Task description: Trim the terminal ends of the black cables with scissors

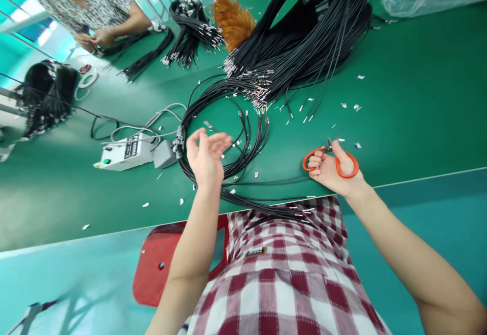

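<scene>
My left hand (pixel 207 160) is raised over a coiled bundle of black cables (pixel 186 114), palm turned up and fingers apart, with nothing plainly held in it. Grey connectors (pixel 178 141) gather at the left side of that coil, and several cable ends hang over the table's front edge onto the checked cloth at my body. Farther right, my right hand (pixel 327 170) is closed around a pair of scissors with orange-red handles (pixel 352 169). Its short dark blades point away from me, and small white scraps lie close by.
A large heap of black cables (pixel 304 51) with stripped ends covers the back, beside an orange-brown feather duster (pixel 233 21). Left stand a white box with a green button (pixel 127 152) and a tape roll (pixel 88 79). Across the table a person's hands (pixel 95 40) handle cables. A red stool (pixel 155 269) stands below.
</scene>
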Available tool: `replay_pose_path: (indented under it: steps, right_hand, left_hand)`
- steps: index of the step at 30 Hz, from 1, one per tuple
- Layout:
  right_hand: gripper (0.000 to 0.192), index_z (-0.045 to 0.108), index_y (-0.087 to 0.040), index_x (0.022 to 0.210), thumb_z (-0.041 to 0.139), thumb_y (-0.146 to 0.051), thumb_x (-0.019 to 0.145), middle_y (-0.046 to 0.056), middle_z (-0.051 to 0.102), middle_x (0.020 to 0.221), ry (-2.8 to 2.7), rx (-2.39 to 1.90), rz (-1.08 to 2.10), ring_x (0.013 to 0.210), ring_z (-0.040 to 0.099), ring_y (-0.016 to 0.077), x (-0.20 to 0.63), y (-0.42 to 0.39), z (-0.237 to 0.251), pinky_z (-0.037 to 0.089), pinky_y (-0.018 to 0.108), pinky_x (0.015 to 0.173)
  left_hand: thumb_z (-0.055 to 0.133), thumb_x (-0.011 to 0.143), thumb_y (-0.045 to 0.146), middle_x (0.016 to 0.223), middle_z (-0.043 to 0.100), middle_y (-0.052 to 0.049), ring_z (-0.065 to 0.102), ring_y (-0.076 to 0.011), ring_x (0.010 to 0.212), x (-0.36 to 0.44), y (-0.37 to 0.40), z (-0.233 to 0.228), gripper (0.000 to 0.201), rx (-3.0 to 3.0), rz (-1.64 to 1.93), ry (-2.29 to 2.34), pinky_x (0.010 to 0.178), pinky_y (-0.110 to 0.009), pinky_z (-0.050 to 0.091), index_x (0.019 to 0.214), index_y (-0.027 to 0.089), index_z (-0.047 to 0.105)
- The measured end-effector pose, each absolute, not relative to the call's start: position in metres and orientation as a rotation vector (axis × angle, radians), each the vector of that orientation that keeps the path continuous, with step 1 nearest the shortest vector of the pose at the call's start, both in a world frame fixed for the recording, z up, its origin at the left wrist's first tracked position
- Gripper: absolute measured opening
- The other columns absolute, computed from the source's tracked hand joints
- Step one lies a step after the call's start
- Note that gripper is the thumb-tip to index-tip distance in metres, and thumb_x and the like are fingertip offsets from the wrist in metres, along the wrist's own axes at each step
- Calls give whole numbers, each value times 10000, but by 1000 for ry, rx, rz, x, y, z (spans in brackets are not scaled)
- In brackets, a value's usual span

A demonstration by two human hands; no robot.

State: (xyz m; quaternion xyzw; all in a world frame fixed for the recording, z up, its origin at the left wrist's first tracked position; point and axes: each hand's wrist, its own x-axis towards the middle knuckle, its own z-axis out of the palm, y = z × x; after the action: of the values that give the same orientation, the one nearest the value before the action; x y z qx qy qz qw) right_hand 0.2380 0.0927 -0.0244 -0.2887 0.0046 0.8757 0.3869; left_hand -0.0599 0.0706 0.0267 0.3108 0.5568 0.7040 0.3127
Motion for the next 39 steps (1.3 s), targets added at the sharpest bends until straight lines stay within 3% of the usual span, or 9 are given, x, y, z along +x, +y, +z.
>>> replay_pose_path:
  steps: [3,6,8,11,15,19,28,33,39]
  right_hand:
    - [447,534,-200,824,477,-628,936,22,528,729,8,-699,2223,639,545,146,238,93,-27,505,263,530]
    - [477,552,-179,809,517,-643,914,15,525,733,-34,-683,2219,652,549,133,237,93,-30,505,247,555]
    - [483,568,-169,788,564,-640,894,6,516,721,-101,-700,2214,649,540,121,235,91,-29,495,231,560]
    - [477,604,-169,750,647,-635,841,2,512,700,-300,-741,2194,644,529,122,232,86,-24,484,233,569]
    - [418,647,-202,740,745,-608,762,16,578,762,-627,-819,1992,725,565,155,232,75,-11,490,273,645]
    - [257,668,-211,763,781,-441,784,25,620,795,-923,-958,1746,700,529,148,231,62,0,398,272,584]
    - [284,610,-216,762,848,-364,711,-14,580,739,-860,-930,1748,668,497,130,210,45,3,360,272,589]
    - [376,561,-214,748,871,-413,671,-28,547,711,-718,-863,1774,614,454,108,197,30,-7,345,256,552]
    - [357,583,-220,762,876,-404,674,-19,558,743,-684,-856,1770,681,509,126,187,18,-14,396,256,594]
  left_hand:
    - [619,931,357,1102,666,-79,668,-163,984,-60,65,10,376,1257,1758,1775,844,-303,543,1266,244,492]
    - [564,959,262,1072,674,-90,643,-195,1006,-23,37,-10,150,1925,1210,1609,887,-350,537,1089,209,618]
    - [537,966,218,1107,678,-112,622,-229,1070,8,22,-18,174,2145,958,1453,963,-410,512,1113,190,626]
    - [545,957,215,1112,694,-132,627,-268,1055,42,16,-19,247,2152,773,1418,926,-448,515,1195,173,597]
    - [508,977,227,1002,718,-104,659,-228,926,51,20,-5,172,1886,902,1335,857,-367,521,1064,184,649]
    - [526,973,254,974,729,-74,669,-195,881,42,14,11,173,1661,1021,1275,832,-310,509,1018,208,687]
    - [603,924,264,828,678,-32,593,-134,707,47,6,22,102,1487,1033,1282,672,-238,467,914,187,668]
    - [590,940,335,649,577,26,478,-81,512,48,0,23,169,1229,1041,1266,520,-208,395,878,182,627]
    - [653,904,336,676,623,8,520,-83,529,44,-3,25,161,1159,1127,1279,536,-206,436,869,179,638]
